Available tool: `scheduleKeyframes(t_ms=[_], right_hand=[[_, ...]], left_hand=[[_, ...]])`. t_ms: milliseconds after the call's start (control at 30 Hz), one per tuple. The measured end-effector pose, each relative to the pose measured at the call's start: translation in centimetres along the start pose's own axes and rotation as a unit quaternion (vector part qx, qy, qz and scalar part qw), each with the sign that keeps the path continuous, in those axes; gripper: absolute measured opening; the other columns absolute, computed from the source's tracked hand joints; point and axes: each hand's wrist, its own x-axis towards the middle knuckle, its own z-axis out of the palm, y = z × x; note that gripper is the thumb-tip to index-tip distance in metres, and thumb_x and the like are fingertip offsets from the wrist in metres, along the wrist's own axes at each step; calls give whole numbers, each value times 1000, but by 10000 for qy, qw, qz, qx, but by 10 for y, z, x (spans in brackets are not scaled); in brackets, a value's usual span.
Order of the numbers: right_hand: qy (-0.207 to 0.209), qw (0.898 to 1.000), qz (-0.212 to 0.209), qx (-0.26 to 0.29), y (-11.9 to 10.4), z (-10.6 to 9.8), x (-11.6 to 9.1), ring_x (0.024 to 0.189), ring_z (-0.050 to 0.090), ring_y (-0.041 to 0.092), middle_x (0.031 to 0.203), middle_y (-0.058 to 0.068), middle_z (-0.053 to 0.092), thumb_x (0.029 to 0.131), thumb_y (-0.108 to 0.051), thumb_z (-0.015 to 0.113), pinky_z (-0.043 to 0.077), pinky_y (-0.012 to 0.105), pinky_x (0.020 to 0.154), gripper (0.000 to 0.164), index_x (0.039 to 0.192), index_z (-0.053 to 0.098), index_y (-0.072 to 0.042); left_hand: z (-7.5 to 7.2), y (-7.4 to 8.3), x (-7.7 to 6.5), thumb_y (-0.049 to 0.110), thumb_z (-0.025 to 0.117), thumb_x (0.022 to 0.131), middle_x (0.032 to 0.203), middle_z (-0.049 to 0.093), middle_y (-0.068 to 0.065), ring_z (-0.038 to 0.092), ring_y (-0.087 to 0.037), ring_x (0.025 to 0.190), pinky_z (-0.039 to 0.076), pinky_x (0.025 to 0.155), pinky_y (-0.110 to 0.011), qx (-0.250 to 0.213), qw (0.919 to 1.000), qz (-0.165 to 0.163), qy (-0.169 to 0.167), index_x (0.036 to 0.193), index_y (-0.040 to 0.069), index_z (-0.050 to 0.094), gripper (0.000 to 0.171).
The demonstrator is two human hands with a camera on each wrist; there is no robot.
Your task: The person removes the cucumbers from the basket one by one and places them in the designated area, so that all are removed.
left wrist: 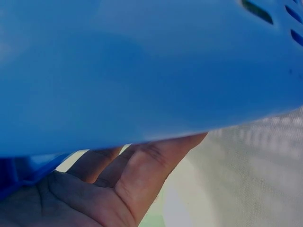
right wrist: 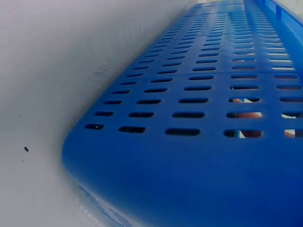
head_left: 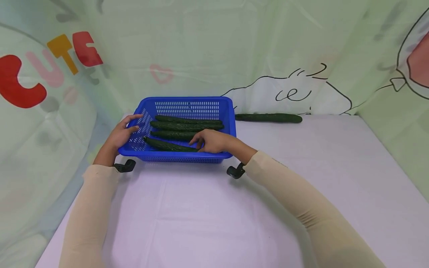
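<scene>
Pinching cucumber (head_left: 167,145), right hand (head_left: 213,141); holding basket (head_left: 177,154) (left hand (head_left: 119,134))

The widest room lies on the tablecloth (head_left: 201,219) before the blue basket (head_left: 174,154), between the left sleeve (head_left: 88,216) and the right sleeve (head_left: 301,197); a hand could pass there low, up to the basket's front wall. Another broad way is at the right, in front of the lone cucumber (head_left: 269,118). Behind, the curtain (head_left: 214,48) stands close. The left hand (head_left: 121,133) blocks the left end of the basket, and the right hand (head_left: 212,141) (its wrist crosses the rim) blocks the front right part. Inside, four cucumbers (head_left: 186,125) leave only narrow gaps.
</scene>
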Motion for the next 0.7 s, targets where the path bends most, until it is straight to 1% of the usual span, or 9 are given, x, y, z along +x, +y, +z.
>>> scheduleKeyframes(t_ms=[167, 267, 400, 700], right_hand=[[52, 9997, 91, -220, 1, -1, 0, 106, 65, 20, 114, 9, 70, 92, -11, 67, 55, 34, 92, 39, 131, 64, -13], [36, 9995, 77, -305, 2, -2, 1, 98, 66, 18, 108, 8, 71, 92, -14, 67, 55, 32, 85, 39, 130, 64, -13], [21, 9993, 58, -372, 2, -2, 1, 92, 67, 16, 104, 7, 73, 93, -20, 67, 55, 30, 80, 38, 129, 64, -13], [16, 9989, 43, -467, 1, -3, 1, 93, 68, 16, 105, 7, 73, 93, -25, 67, 55, 31, 83, 37, 128, 65, -12]], left_hand=[[0, -1, 0, 22, 42, 105, 166, 11, -12, 33, -49, 142, 39, 104, -66, -10, 10000, 18, 18, 152, 29, 34, 49], [0, -1, 0, 22, 42, 105, 167, 10, -11, 33, -50, 142, 39, 104, -66, -35, 10000, -9, 16, 152, 30, 34, 49], [-1, -1, 0, 22, 41, 105, 167, 11, -12, 33, -49, 141, 39, 104, -66, -13, 10000, -6, 1, 153, 30, 33, 49], [0, 0, 1, 21, 41, 105, 166, 12, -12, 34, -49, 141, 39, 105, -65, -15, 10000, 20, -8, 153, 28, 33, 49]])
